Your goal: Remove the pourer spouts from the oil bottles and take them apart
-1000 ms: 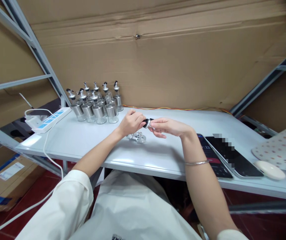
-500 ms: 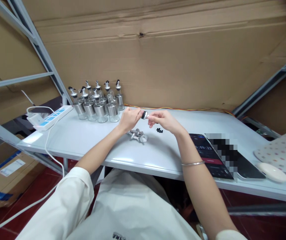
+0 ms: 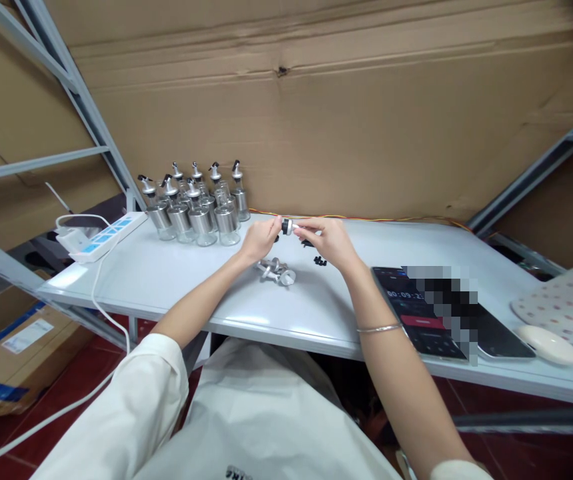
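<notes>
Black and silver stopper [image 3: 287, 227], small, held sideways above middle of table [image 3: 176, 280]. Left hand [image 3: 262, 239] grasps black end, right hand [image 3: 330, 241] pinches silver end; fingers cover part of it. Glass bottles [image 3: 201, 223] with steel sleeves stand grouped far left, most topped by silver spouts; contents hard to tell from here. Loose silver parts [image 3: 286, 277] lie nearer me than hands, small black pieces [image 3: 321, 261] right of them. Phone [image 3: 419, 333] with timer lies right, power strip [image 3: 116, 233] left.

The far side is covered by cardboard [image 3: 366, 147]; the table [image 3: 166, 280] is flanked by posts [image 3: 93, 120]; red floor [image 3: 86, 373] is seen left.
</notes>
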Demonstrator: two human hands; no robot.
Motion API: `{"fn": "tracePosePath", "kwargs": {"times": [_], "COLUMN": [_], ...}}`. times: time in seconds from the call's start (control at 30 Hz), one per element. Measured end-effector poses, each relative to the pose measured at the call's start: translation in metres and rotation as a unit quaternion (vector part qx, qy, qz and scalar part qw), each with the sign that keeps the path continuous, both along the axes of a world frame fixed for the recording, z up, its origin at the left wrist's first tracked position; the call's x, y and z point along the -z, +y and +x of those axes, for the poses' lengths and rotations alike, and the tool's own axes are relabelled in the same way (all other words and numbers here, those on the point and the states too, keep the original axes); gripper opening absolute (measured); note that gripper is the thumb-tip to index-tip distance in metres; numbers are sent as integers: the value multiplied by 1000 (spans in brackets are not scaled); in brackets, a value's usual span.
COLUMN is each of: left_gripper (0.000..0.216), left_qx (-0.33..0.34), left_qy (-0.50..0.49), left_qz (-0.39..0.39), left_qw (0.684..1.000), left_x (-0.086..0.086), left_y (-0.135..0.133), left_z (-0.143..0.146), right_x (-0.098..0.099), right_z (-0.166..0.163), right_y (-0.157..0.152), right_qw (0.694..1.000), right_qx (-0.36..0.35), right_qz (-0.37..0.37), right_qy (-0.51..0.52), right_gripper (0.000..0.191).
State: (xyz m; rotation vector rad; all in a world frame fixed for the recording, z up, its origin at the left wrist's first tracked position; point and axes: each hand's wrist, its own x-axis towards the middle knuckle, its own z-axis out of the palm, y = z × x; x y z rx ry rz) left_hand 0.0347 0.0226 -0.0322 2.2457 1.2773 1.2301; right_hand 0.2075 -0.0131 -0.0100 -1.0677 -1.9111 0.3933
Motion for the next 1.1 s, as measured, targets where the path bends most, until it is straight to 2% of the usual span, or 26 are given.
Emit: {"fn": "tracePosePath", "kwargs": {"times": [0.1,0.17,0.23,0.33,0.43,0.57,0.67,0.87,0.97,1.1], "left_gripper": [50,51,50,36,18,24,27,22,24,27], "left_qx": [12,-9,-38,-50,-33,-13,-10,4,8,5], "left_qy": [-63,-95,-89,10,141,244,269,333,341,324], "left_qz": [-61,-102,-99,-51,-37,-32,-29,20,32,16], "left_qw": [996,990,990,997,989,969,963,943,940,946], "left_x": [2,1,1,3,8,15,16,18,19,16], "left_y": [5,9,12,16,19,21,21,21,19,17], "left_z": [-3,-9,-17,-25,-25,-25,-27,-24,-20,-22], "right_x": [1,2,4,5,7,8,9,10,9,12], "right_z": [4,9,14,19,19,16,16,10,5,0], "right_y": [2,4,7,10,11,11,11,6,1,1], "right_qw": [999,996,991,986,987,987,992,994,980,957], "right_qx": [14,42,80,112,116,121,108,58,57,78], "right_qz": [44,79,104,112,110,101,65,-77,-131,-149], "right_qy": [-6,9,33,45,30,18,7,-58,-139,-238], "right_gripper": [20,19,19,19,19,19,18,13,12,15]}}
